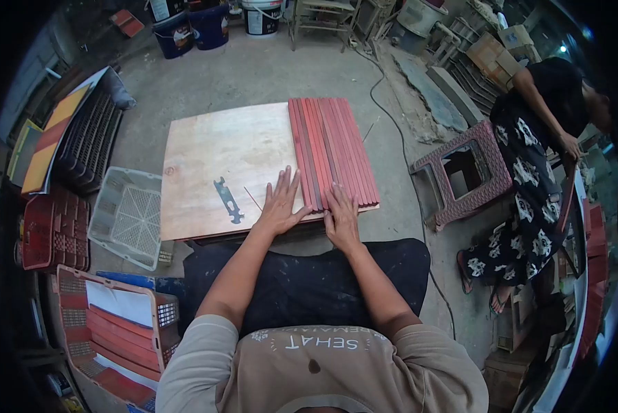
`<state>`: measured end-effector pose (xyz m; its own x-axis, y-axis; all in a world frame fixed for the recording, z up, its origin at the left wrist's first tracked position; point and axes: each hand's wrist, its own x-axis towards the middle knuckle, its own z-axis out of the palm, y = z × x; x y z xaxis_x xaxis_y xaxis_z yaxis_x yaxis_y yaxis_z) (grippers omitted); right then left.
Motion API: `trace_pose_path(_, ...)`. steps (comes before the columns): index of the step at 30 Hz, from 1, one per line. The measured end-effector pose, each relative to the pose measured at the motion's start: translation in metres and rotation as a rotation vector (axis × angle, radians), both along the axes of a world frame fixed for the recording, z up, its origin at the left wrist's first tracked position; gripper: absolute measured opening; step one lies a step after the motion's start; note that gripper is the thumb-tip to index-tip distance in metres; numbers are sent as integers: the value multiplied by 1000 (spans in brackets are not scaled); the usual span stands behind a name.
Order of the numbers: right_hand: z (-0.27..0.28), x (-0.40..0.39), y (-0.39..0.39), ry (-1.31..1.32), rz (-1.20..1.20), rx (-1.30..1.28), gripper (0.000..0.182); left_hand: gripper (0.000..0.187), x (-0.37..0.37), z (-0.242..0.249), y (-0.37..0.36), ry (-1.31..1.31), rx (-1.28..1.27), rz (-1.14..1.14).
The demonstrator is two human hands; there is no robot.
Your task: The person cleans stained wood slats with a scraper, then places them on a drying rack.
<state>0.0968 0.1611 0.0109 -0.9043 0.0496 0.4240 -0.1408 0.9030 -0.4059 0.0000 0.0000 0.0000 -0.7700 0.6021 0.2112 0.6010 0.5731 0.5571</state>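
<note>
Reddish wooden slats (333, 151) lie side by side on the right part of a pale plywood board (226, 148). My left hand (279, 206) rests flat on the board, fingers spread, its thumb touching or close to the near left corner of the slats. Over the near ends of the slats lies my right hand (342, 219), fingers stretched out and pressing on the wood. Neither hand grips anything. Left of my left hand, a flat metal multi-tool wrench (228, 201) and a thin reddish stick (253, 198) lie on the board.
A white plastic basket (126, 217) stands left of the board, and a crate (113, 330) with red slats sits nearer me. To the right are a woven-pattern plastic stool (464, 172) and another person (529, 165) holding a long strip. Several buckets (261, 17) stand behind; a cable (398, 131) crosses the floor.
</note>
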Motion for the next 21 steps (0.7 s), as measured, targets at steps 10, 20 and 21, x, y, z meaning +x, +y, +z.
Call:
trace_pose_path(10,-13,-18,-148,-40,223,-206,42,59,7,137,-201,140,-13,398)
trace_pose_path(20,2,-2,-196,-82,495,-385,46,52,228,106,-523,78,420,1577)
trace_pose_path(21,13,-5,-204,-89,505,-434,45,54,254,91,-539,43,617,1697)
